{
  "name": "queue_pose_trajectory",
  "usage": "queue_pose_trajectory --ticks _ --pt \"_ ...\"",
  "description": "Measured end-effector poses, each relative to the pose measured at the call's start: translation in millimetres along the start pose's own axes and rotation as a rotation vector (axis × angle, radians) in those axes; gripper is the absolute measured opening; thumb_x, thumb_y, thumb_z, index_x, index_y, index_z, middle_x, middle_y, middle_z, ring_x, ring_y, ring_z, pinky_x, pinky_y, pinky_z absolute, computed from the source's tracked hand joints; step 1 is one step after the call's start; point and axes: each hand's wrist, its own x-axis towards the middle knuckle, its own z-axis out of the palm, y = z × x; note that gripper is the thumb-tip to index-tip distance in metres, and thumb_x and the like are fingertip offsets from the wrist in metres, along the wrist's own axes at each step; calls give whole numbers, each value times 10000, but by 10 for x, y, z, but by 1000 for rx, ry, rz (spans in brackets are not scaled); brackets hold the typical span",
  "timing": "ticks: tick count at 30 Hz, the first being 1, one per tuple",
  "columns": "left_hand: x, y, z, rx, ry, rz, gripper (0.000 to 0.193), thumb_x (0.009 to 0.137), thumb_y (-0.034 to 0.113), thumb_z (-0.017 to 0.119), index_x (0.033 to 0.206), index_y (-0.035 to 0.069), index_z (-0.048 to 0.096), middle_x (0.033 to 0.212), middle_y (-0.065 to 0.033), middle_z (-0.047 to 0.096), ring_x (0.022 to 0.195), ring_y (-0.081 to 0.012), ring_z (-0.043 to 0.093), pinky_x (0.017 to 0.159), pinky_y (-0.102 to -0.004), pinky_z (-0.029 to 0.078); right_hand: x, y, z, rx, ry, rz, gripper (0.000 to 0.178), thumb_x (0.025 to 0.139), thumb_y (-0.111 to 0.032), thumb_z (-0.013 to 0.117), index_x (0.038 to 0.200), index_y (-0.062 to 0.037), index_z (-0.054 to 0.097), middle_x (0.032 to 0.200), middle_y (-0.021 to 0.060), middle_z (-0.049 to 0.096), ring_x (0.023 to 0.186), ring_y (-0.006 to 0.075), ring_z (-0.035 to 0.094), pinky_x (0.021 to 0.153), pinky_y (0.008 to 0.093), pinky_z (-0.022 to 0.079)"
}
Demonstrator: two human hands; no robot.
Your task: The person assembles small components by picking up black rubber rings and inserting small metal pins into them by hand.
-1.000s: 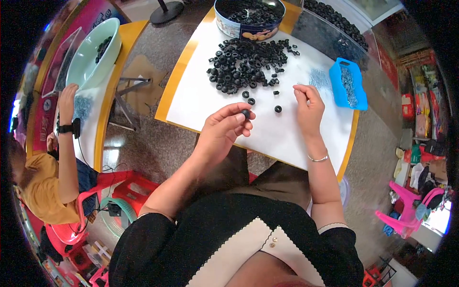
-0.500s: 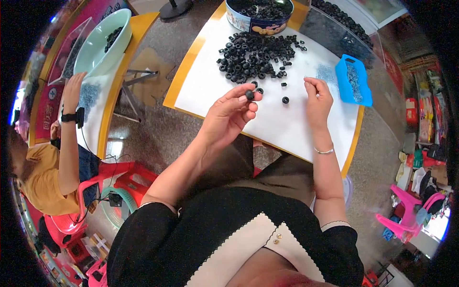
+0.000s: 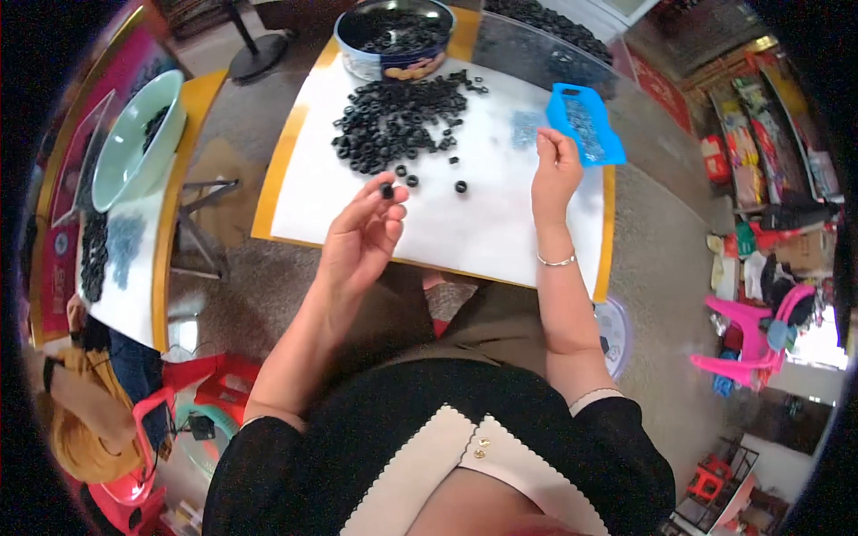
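Observation:
My left hand (image 3: 350, 239) pinches a small round black part (image 3: 386, 190) between thumb and fingertips, above the near part of the white tabletop (image 3: 500, 241). Beyond it lies a heap of similar black ring-shaped parts (image 3: 384, 125). A few loose ones rest closer to me, among them a single black ring (image 3: 461, 187) between my hands. My right hand (image 3: 556, 179) is closed with thumb and fingers pressed together, beside the blue tray (image 3: 609, 150). Whatever sits in that pinch is too small to make out. Small clear bluish bits (image 3: 583, 129) fill the tray.
A round tin (image 3: 362, 64) of black parts stands behind the heap. More small clear bits (image 3: 525, 129) lie on the table left of the tray. On the left, a person in a mustard top (image 3: 89, 429) sits at another table with a pale green basin (image 3: 112, 170).
The view has swung, so the table appears further left. My left hand still holds the black part, and my right hand stays pinched near the tray. The other person's raised arm has come down.

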Motion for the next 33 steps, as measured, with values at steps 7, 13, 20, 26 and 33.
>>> queue_pose_trajectory --ticks 7,13,20,26,33 --pt "39 0 -3 38 -3 -11 282 904 107 521 1163 0 499 977 -149 612 790 -168 612 664 -225 545 97 -138 -307 -121 -37 9 101 816 -79 624 895 -24 654 848 44 606 759 129 560 688 249 451" --pt "49 -61 68 122 -34 -10 265 910 133 533 1141 7 508 994 -120 600 804 -154 594 700 -233 528 37 87 -277 -409 -340 0 123 792 -133 638 850 -27 661 830 72 613 728 154 579 681 270 462" --pt "12 -78 68 154 -7 -51 307 902 123 548 1178 -1 495 954 -95 581 790 -129 581 707 -231 518 -10 136 -16 -634 -377 -211 150 782 -172 619 834 -34 643 830 107 615 795 250 571 719 352 456" --pt "1 -47 85 207 23 -60 323 897 100 543 1191 -27 498 974 -99 590 785 -115 586 699 -214 518 -128 -172 -74 -180 -353 143 118 841 -117 603 906 -21 623 819 30 613 753 109 550 693 240 442" --pt "6 -102 122 245 64 -50 300 877 81 579 1153 -32 545 947 -101 624 781 -121 595 698 -228 519 -592 -1255 47 235 -594 77 82 846 -11 595 924 -8 621 855 -4 604 768 68 535 701 204 434"
